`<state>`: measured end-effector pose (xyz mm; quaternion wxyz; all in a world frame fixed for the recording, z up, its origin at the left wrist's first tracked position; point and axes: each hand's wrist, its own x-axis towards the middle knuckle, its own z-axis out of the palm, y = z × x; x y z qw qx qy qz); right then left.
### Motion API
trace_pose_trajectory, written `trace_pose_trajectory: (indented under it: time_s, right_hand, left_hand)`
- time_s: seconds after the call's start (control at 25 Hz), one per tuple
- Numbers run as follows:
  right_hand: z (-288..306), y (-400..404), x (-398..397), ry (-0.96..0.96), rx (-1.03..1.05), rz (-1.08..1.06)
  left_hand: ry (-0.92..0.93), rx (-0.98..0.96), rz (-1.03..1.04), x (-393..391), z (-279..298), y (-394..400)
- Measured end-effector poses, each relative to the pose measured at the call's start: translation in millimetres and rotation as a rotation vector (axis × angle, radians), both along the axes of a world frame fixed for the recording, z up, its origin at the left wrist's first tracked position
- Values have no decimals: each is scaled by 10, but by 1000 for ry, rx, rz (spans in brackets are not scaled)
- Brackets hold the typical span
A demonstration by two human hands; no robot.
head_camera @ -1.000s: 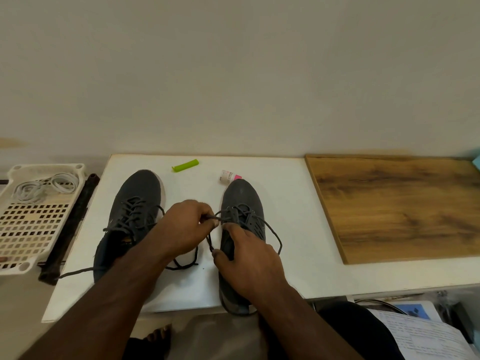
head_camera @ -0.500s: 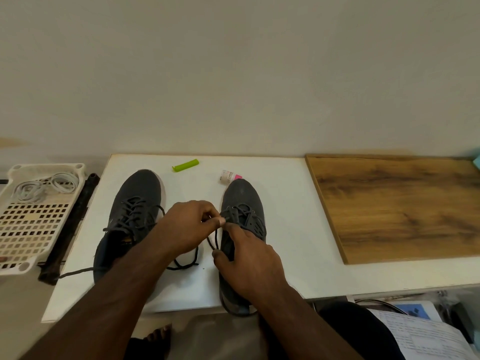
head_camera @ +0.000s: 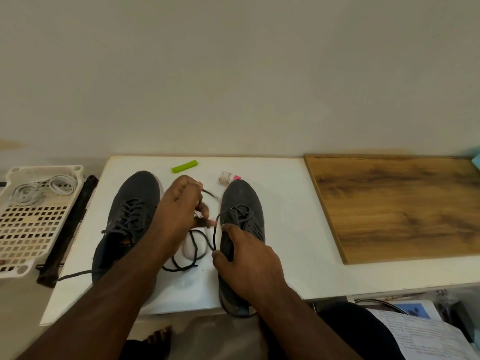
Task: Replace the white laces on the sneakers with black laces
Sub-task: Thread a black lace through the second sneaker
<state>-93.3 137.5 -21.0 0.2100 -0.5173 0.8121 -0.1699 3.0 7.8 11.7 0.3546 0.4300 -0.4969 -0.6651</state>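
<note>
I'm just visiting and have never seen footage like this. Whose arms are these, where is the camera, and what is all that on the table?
There is no machine here: a person is working with bare hands, and the single camera sits on their head, looking forward and down. That is why both arms reach in from the bottom.

On the white table stand two dark sneakers. The left hand grips the end of a black lace that runs from the right sneaker, while the right hand rests on that shoe and steadies it. The left sneaker already carries a black lace.

Behind the shoes lie a green clip and a small bottle. The white laces lie in a plastic tray at the left; a wooden board lies at the right.
</note>
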Motion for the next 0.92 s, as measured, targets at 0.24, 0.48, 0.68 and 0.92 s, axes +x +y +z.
trace_pose_trajectory:
  time_s: [0.24,0.48,0.68,0.92]
  right_hand:
    - [18,19,-13,-21,-15,18]
    - [38,23,-26,-77,-71,-42]
    - [87,32,-31,-98,-73,-21]
    - [117,52,-32,-89,-37,-28]
  left_hand:
    - [-608,99,-261,99,8,-82]
    - [-768,220,-606,129,-164,28]
    - [-655,147,-489,41,-189,41]
    - [-53,-169,39,36,-116,-96]
